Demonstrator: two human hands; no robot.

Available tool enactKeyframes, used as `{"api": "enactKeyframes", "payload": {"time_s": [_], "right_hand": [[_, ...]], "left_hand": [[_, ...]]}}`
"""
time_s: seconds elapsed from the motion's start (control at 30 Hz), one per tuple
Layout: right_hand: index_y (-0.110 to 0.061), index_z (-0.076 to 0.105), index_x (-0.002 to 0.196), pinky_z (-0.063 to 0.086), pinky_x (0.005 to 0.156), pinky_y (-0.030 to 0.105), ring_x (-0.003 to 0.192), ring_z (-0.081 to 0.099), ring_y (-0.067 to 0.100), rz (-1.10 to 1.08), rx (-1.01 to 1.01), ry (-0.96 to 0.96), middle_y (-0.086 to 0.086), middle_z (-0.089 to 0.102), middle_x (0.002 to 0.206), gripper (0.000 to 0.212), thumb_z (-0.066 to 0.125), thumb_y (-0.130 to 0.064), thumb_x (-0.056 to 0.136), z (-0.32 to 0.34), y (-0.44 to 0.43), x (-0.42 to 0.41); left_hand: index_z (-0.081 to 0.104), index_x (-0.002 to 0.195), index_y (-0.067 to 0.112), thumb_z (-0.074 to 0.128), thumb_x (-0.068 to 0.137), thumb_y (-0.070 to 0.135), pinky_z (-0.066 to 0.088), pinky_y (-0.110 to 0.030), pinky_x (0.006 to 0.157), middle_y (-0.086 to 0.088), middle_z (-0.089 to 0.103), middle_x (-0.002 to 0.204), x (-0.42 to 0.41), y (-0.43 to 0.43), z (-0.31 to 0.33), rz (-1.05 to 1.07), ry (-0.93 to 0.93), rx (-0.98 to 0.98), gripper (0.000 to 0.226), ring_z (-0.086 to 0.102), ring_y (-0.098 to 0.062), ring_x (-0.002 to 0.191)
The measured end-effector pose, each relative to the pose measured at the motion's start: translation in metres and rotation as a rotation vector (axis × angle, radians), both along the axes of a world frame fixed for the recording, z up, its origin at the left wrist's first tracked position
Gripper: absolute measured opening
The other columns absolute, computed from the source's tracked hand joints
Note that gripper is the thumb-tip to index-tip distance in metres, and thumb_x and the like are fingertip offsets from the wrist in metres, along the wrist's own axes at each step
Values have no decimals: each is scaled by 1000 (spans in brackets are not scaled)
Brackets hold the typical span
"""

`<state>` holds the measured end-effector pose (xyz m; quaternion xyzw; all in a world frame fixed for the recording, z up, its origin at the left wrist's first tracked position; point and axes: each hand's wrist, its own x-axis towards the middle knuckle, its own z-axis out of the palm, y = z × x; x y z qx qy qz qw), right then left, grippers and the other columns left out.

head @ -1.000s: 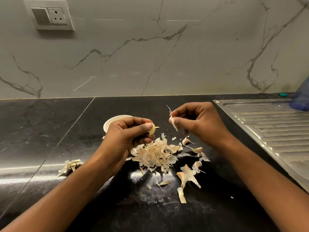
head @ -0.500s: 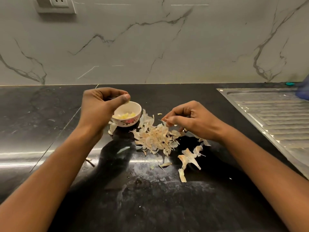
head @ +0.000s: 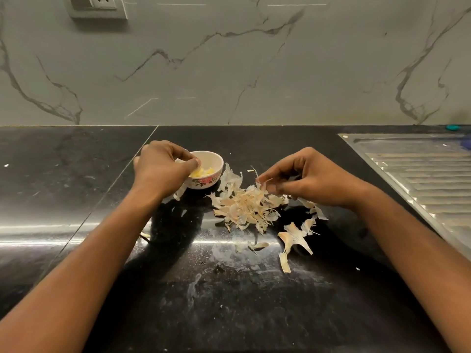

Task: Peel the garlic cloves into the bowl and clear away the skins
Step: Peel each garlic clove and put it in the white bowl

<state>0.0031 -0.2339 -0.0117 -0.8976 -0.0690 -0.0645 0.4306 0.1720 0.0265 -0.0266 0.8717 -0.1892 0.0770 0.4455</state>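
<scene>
A small white bowl (head: 212,159) with a flower pattern stands on the black counter and holds peeled yellow garlic cloves (head: 204,171). My left hand (head: 163,171) hovers over the bowl's left rim with curled fingers, thumb tip close to the fingertips; whether a clove sits between them is hidden. To the right of the bowl lies a pile of papery garlic skins (head: 246,206). Just above the pile's right side, my right hand (head: 313,180) pinches a thin strip of skin (head: 265,181) between thumb and fingers.
More loose skins (head: 293,238) lie in front of the pile, and one scrap (head: 179,192) sits beside the bowl. A steel sink drainboard (head: 420,174) fills the right edge. The marble wall carries a socket (head: 98,5) at top left.
My left hand carried the peeled clove from above the skin pile leftwards to the bowl. My right hand lowered with the pulled-off skin toward the pile. The camera tilted down.
</scene>
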Motion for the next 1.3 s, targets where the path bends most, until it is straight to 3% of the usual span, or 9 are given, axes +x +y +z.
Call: {"api": "enactKeyframes", "payload": {"time_s": [0.13,0.23,0.3,0.5,0.7,0.8,1.0,1.1,1.3], "right_hand": [[-17,82,112,55,66,17,87,76,14,2,-22,3,0,82,99,21,71,-30,100,3,0,-1],[-15,82,112,59,71,20,86,78,13,-18,-22,-33,-2,82,97,18,73,-25,100,1,-1,0],[-16,83,109,61,78,23,88,78,9,-44,-70,-71,-8,82,95,16,81,-17,94,0,-3,0],[-23,84,104,62,79,27,83,77,13,-177,-172,2,-3,81,88,18,86,-15,88,11,-27,-6],[-25,86,87,45,61,30,62,60,9,-174,-220,175,-1,77,73,11,91,-34,83,22,-41,-15],[-25,84,85,57,70,40,72,71,16,-144,-325,301,-3,78,78,24,93,-45,77,21,-37,-16],[-24,83,86,60,75,33,76,75,12,-137,-357,310,-5,79,80,7,89,-27,85,17,-35,-13],[-22,84,92,57,71,27,75,74,12,-141,-226,219,0,80,82,4,86,-23,89,21,-32,-15],[-5,78,113,65,75,29,85,78,24,-128,301,11,14,81,98,22,78,-11,92,23,-18,-11]], "left_hand": [[81,85,33,85,84,32,52,-54,103,4,75,113,-4,-1,0,-47,-63,-48,4,65,-16,108],[84,98,20,81,89,25,52,-16,77,3,75,106,-18,-6,3,-128,-226,-98,11,60,1,83],[83,99,20,80,90,26,44,-7,65,8,75,100,-31,-11,4,-207,-329,-99,10,61,2,80],[83,95,20,82,92,25,51,-24,58,16,74,90,-63,-29,-8,-483,-378,-98,5,63,-17,67],[84,99,21,82,92,23,44,-13,59,24,73,86,-69,-35,-19,-593,-336,-74,7,63,-17,65],[84,102,21,81,92,23,47,-14,59,22,76,89,-68,-34,-20,-595,-322,-73,10,64,-18,65],[84,104,24,80,93,26,49,-16,59,19,78,91,-68,-35,-22,-603,-278,-83,11,64,-20,63],[84,104,24,80,93,27,49,-17,60,20,78,91,-67,-35,-23,-603,-251,-89,12,64,-18,62],[83,108,21,80,93,28,53,-17,65,14,80,92,-70,-36,-19,-620,-122,-158,17,73,-8,75]]}}
